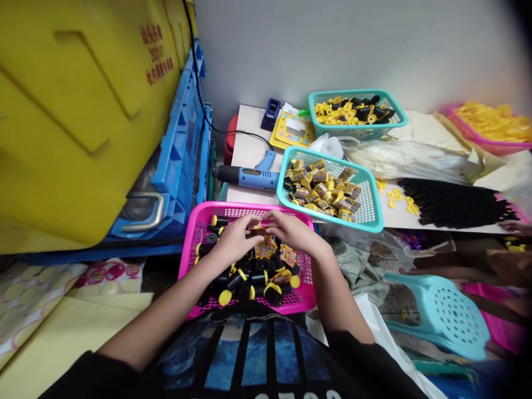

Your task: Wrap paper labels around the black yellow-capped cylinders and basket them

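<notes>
Both hands meet over the pink basket (195, 233) on the person's lap: the left hand (235, 239) and right hand (291, 230) have fingers curled together on a small dark piece (260, 227) between them, too hidden to name. Below lie black tubes with yellow caps (239, 280) and yellow stickers (286, 255); a teal basket (369, 213) of wrapped pieces sits just beyond on the table

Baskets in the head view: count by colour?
Pink basket: 2, one on the lap under the left hand and right hand at, one at far right
Teal basket: 2, at and
Total: 4
</notes>
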Action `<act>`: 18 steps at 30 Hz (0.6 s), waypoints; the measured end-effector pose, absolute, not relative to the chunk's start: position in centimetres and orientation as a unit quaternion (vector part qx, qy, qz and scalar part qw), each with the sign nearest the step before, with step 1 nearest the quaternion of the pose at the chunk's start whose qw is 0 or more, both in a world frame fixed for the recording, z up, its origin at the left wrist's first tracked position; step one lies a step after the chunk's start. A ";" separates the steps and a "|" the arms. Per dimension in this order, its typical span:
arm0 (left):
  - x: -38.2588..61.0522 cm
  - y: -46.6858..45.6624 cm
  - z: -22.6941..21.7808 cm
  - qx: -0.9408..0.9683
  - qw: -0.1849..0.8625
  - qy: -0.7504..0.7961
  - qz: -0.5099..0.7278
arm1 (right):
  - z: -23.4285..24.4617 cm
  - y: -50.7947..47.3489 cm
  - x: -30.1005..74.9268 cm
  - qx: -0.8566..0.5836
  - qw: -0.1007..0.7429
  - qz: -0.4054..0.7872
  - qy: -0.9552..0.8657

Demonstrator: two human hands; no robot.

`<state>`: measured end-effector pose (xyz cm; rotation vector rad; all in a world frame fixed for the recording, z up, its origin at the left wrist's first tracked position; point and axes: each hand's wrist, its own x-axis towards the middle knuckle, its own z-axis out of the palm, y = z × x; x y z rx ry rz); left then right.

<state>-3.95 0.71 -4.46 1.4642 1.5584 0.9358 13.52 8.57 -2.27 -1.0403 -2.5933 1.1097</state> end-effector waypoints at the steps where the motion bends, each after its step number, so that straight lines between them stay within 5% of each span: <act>1: -3.7 0.9 -4.8 0.570 0.408 0.616 0.358 | -2.1 8.8 13.4 -0.353 0.084 0.368 -0.856; 6: -3.3 0.7 -5.9 0.542 0.455 0.640 0.299 | -1.8 9.8 13.3 -0.383 0.149 0.395 -0.822; 14: -5.3 -0.2 -3.2 0.455 0.533 0.556 0.446 | -1.6 9.5 12.9 -0.305 0.076 0.435 -0.844; 18: -5.0 -0.5 -3.0 0.344 0.486 0.594 0.541 | -1.8 8.6 11.4 -0.301 0.196 0.547 -0.756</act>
